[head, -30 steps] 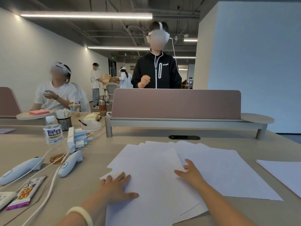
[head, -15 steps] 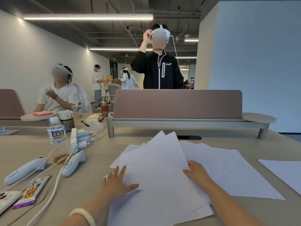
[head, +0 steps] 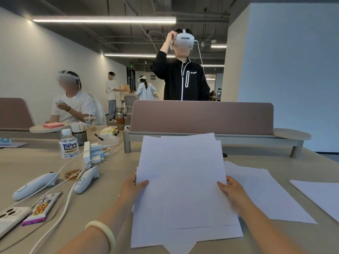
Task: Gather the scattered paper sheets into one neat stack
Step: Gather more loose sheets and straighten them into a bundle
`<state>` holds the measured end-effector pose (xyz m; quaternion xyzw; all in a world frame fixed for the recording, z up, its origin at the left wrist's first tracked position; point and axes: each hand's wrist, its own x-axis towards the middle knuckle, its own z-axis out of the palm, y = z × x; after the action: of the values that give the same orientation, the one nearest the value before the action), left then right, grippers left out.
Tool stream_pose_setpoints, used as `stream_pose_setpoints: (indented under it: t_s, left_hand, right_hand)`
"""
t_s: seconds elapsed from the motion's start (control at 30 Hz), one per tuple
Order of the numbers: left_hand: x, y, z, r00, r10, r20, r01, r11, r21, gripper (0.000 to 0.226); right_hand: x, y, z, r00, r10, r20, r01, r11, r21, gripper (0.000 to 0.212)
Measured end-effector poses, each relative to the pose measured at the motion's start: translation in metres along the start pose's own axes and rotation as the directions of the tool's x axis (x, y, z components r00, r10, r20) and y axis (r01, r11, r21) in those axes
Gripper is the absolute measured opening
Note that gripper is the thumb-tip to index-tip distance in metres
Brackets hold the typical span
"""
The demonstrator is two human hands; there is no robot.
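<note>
A loose bundle of white paper sheets [head: 183,173] stands tilted up off the beige table, its edges uneven and its lower end near the table's front. My left hand [head: 131,189] grips the bundle's left edge with the thumb on the front. My right hand [head: 232,192] grips its right edge the same way. One more white sheet [head: 264,191] lies flat on the table just right of the bundle. Another sheet [head: 321,197] lies at the far right edge of the view.
Left of me lie two white controllers [head: 86,179] with cables, a phone [head: 11,219], a snack bar [head: 42,208] and a tea bottle [head: 68,146]. A mauve desk divider [head: 201,116] on a raised shelf runs across the back. A person stands behind it.
Both hands went from lying flat on the spread sheets to gripping their side edges. The gathered sheets have risen from the table and now stand tilted upright.
</note>
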<state>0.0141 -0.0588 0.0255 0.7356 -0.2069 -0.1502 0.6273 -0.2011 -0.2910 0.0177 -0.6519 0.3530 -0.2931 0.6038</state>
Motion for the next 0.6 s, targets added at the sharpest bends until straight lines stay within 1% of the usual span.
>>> stream_pose_setpoints:
  t_s: [0.07,0.13,0.2,0.3,0.37,0.5,0.6]
  left_hand:
    - [0.001,0.0,0.001,0.999,0.007,-0.034,-0.007,1.0,-0.009,0.018]
    - [0.004,-0.001,0.002,0.999,0.006,-0.046,-0.006,1.0,-0.018,0.017]
    - [0.007,-0.002,0.0,0.999,-0.002,-0.041,0.0,1.0,-0.03,0.019]
    - [0.008,-0.005,0.0,0.999,-0.001,-0.049,-0.002,0.998,-0.061,0.02]
    - [0.008,-0.006,0.001,0.998,0.005,-0.058,-0.011,0.994,-0.106,0.019]
    - [0.006,-0.004,0.002,0.993,0.027,-0.116,-0.049,0.98,-0.192,0.014]
    - [0.008,-0.005,0.002,0.986,0.028,-0.163,-0.068,0.967,-0.246,0.015]
  right_hand:
    - [-0.001,0.003,0.001,1.0,0.0,-0.005,0.0,1.0,-0.009,0.021]
    - [-0.002,0.004,0.001,0.999,-0.013,-0.032,0.011,0.998,-0.07,0.022]
    - [-0.001,0.005,0.0,0.998,-0.02,-0.057,0.013,0.993,-0.12,0.02]
    - [-0.001,0.009,-0.002,0.998,-0.012,-0.067,0.003,0.992,-0.128,0.015]
    - [0.0,0.01,-0.003,0.998,0.008,-0.062,-0.015,0.994,-0.104,0.014]
    - [0.002,0.017,-0.003,0.995,0.094,-0.028,-0.093,0.995,0.029,0.013]
    - [-0.001,0.022,-0.003,0.991,0.128,-0.026,-0.125,0.989,0.084,0.011]
